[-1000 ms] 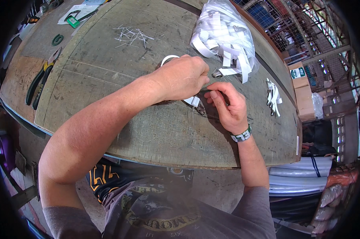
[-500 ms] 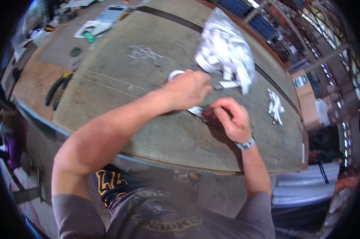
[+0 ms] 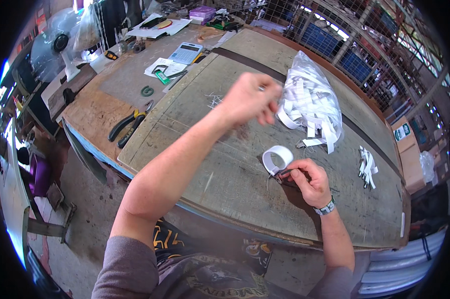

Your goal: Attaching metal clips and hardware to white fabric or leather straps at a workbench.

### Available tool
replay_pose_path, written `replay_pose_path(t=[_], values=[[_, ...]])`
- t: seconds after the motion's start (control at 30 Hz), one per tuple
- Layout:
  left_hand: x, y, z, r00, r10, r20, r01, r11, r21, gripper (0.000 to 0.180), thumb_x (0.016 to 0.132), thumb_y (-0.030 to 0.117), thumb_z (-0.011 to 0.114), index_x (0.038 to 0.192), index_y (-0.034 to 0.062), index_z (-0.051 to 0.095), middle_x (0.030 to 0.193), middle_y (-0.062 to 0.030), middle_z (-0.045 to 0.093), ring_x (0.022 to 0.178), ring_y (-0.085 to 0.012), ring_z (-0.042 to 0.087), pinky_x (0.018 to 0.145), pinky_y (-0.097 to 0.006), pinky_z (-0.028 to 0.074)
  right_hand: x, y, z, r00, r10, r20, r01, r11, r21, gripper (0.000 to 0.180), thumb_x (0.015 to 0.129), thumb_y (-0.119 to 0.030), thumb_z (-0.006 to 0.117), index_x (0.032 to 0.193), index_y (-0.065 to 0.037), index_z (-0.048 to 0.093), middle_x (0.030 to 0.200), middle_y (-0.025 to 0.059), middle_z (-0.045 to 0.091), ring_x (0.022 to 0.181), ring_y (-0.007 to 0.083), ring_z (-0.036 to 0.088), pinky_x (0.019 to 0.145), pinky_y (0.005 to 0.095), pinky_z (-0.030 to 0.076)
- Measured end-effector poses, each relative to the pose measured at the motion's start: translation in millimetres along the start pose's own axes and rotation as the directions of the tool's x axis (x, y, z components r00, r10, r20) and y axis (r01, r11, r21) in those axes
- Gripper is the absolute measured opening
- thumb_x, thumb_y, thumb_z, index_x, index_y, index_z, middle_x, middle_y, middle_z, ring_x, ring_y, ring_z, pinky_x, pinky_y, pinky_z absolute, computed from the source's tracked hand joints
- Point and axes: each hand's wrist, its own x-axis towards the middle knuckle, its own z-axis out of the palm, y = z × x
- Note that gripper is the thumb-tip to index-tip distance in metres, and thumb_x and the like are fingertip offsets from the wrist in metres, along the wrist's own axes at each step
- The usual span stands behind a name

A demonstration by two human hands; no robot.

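My right hand (image 3: 309, 183) is closed in a pinch at the lower end of a white strap bent into a loop (image 3: 278, 158). Something small and dark shows at its fingertips, against the joined end of the strap, and a fine thread seems to hang there. My left hand (image 3: 250, 99) is raised above the table, up and left of the loop, slightly blurred. Its fingers are curled together; what they hold, if anything, is too small to make out. Just beyond it lies a clear plastic bag (image 3: 312, 97) stuffed with white straps, some spilling from its mouth.
A bundle of white straps with metal ends (image 3: 368, 167) lies at the right. Loose white threads (image 3: 214, 101) lie left of my left hand. Yellow-and-black pliers (image 3: 128, 127), a green coil (image 3: 146, 90) and a calculator (image 3: 186, 53) lie farther left. A cardboard box (image 3: 409, 152) stands beyond the right edge.
My left hand has lifted up and away from the strap, which shows now as an upright loop. My right hand stays by the strap's end. The view has shifted, showing more of the left side.
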Motion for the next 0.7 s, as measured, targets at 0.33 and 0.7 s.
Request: replay_pose_path(t=[0.33,0.7], values=[[29.5,-68.7,-75.8,0.938,0.114,-0.326,0.240,0.462,0.854,0.016,0.086,0.021,0.075,0.096,0.0083,0.079,0.095,-0.0187,0.077,0.093,-0.0371,0.074,0.084,-0.046,0.058,1.6,-1.1,-2.3,1.000,-0.014,0.021,0.012,0.998,0.060,0.014,0.104,-0.008,0.062,0.113,0.001,0.066,0.098,0.0098,0.076,0.088,0.0177,0.076,0.073,0.0285,0.060],[-4.4,14.4,-26.3,0.920,0.190,0.343,-0.316,0.876,0.364,0.015,0.087,0.009,0.077,0.100,0.0014,0.076,0.092,-0.0048,0.076,0.085,-0.0105,0.067,0.074,-0.027,0.053,2.9,6.7,-15.1,0.995,0.056,-0.080,-0.035,0.970,0.241,0.017,0.107,-0.014,0.060,0.117,-0.001,0.064,0.099,0.0064,0.075,0.088,0.0098,0.070,0.075,0.0243,0.055]])
